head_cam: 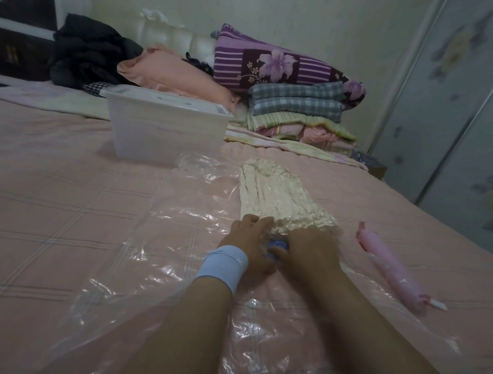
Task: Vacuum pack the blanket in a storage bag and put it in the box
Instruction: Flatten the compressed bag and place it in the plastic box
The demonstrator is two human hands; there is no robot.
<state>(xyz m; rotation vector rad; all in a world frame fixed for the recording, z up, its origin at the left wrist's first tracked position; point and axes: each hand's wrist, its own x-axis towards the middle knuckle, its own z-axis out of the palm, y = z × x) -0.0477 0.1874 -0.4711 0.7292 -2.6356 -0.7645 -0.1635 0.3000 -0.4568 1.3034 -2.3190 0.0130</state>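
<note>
Box (167,128) is sitting far left-centre on the bed (48,202), open-topped and apparently empty, well apart from the work. Clear bag (178,220) is lying flat across the bed, most of it slack and crinkled, spreading toward the camera. Left hand (250,245), with a blue wristband (223,267), is pressing down beside the blue valve (278,245), fingers (254,221) lying flat on the plastic, gripping nothing as far as I can tell. Blanket (279,195) is inside the bag, already shrunk to a tight wrinkled cream block, just beyond both hands. Right hand (308,249) is resting over the valve with its thumb at the cap, fingers curled narrow around it; whether they are actually pinching the cap I cannot tell. Pink pump (391,267) is lying on the bed to the right, near but not touching the bag. Judging the step as closing the valve. Risks: if the cap is not seating fully, air is likely leaking back and the block is puffing up again, maybe too big for the box; hands pushing sideways could be tilting the valve and breaking the seal; the loose plastic could be catching under the forearms when lifting; the slack bag trailing behind could be snagging the box rim or dragging the pump off the bed.
</note>
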